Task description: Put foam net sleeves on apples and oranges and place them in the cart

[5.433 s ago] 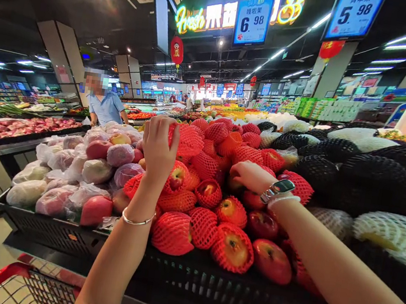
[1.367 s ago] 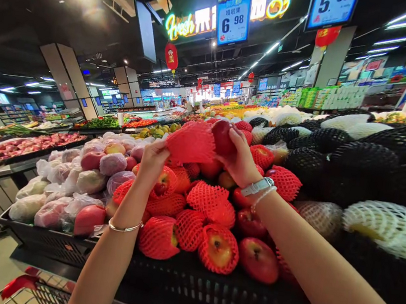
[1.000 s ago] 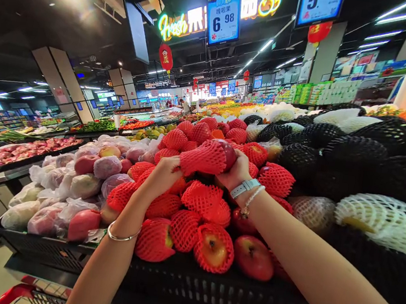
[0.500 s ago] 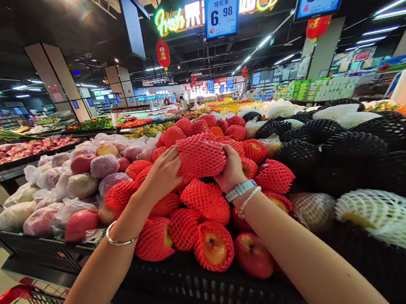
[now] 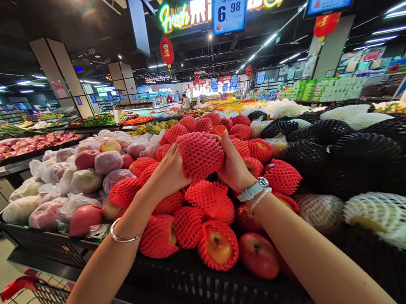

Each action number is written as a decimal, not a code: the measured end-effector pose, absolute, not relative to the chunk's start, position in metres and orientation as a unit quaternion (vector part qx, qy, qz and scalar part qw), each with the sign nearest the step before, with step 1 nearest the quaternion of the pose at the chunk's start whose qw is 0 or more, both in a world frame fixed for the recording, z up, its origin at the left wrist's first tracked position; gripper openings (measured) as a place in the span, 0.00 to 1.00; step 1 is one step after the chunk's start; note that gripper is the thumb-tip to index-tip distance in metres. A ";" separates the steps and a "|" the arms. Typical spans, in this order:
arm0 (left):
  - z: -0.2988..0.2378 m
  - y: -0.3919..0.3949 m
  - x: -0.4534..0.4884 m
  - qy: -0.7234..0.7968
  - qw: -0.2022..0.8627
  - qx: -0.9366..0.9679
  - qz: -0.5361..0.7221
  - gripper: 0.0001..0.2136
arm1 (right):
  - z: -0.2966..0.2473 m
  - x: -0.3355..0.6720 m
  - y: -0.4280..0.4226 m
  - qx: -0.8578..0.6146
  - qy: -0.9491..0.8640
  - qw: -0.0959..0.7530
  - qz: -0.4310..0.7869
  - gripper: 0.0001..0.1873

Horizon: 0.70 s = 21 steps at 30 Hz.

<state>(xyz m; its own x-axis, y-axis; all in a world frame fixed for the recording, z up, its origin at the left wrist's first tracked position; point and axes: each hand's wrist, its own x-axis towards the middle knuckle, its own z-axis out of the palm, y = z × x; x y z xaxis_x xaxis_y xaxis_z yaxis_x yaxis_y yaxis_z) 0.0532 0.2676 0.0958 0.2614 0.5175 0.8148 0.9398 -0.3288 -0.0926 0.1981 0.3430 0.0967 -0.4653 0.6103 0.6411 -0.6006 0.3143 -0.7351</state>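
Note:
Between my hands, above the pile, is an apple in a red foam net [image 5: 200,155]; the net covers nearly all of it. My left hand [image 5: 171,171] is closed around its left side. On the right side, my right hand [image 5: 237,168] rests against it, thumb up and the other fingers partly hidden behind the fruit. Below lie more netted apples, one with its end bare [image 5: 219,246], and a bare red apple [image 5: 259,255]. A bangle circles my left wrist; a watch [image 5: 253,189] and a beaded bracelet are on my right.
Plastic-wrapped apples [image 5: 87,181] fill the left of the black crate [image 5: 207,286]. Fruit in black nets [image 5: 361,151] and a white net [image 5: 392,219] lies to the right. A red-handled shopping cart [image 5: 19,287] stands at lower left. Price screens [image 5: 228,9] hang overhead.
The netted apple has turned a little between my hands. My right hand's thumb has lifted and its grip has loosened. The view has shifted slightly.

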 end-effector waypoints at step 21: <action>0.097 0.261 0.061 -0.466 0.445 -0.673 -0.363 0.33 | 0.093 0.197 0.340 -0.095 -0.451 0.514 0.723 0.23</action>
